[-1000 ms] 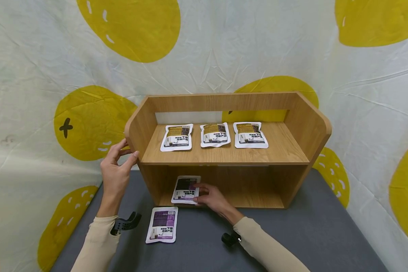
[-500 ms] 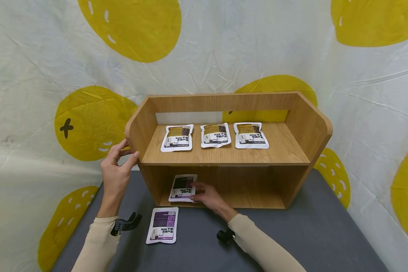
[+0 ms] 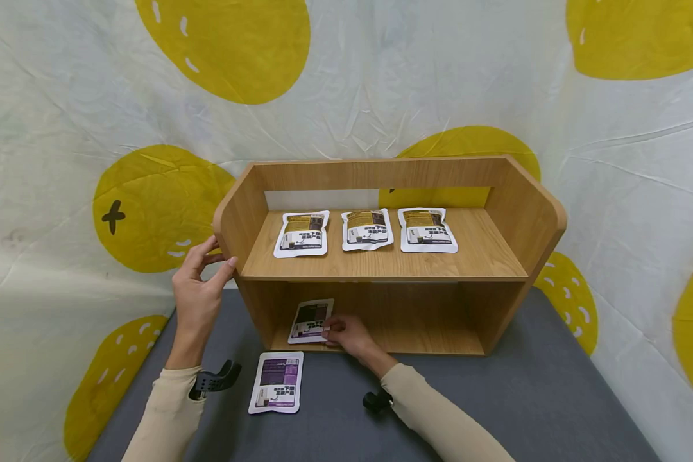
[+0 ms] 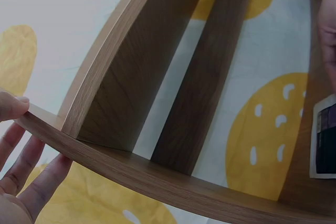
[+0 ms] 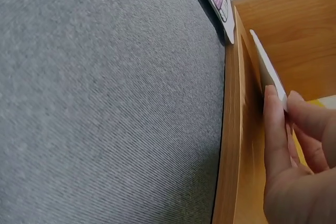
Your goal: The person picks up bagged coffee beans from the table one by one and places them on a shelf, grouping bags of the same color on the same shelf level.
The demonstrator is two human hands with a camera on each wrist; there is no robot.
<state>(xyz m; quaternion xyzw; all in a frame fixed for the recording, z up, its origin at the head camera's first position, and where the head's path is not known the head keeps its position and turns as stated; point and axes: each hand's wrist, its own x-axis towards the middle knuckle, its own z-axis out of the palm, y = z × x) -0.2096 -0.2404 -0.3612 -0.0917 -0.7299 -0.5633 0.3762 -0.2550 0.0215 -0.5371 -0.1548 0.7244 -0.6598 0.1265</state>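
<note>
A wooden two-tier shelf [image 3: 485, 268] stands on the table. My left hand [image 3: 196, 292] holds the edge of its left side panel, thumb on one face and fingers on the other in the left wrist view. In the lower compartment, at the left, my right hand [image 3: 352, 337] pinches a white-edged pouch [image 3: 310, 319] with a dark and purple label by its right edge. The right wrist view shows this pouch [image 5: 266, 64] edge-on and tilted between thumb and fingers, its right side just above the shelf's bottom board. A similar purple pouch [image 3: 276, 383] lies on the table in front.
Three white pouches with gold-brown labels lie in a row on the upper tier: left [image 3: 302, 234], middle [image 3: 367, 230] and right [image 3: 427, 230]. Grey cloth covers the table [image 3: 496, 404]. Behind hangs a pale curtain [image 3: 346, 77] with yellow shapes.
My right hand has shifted a little to the left with the pouch, which now sits farther left in the lower compartment and is more tilted. The left hand has stayed put.
</note>
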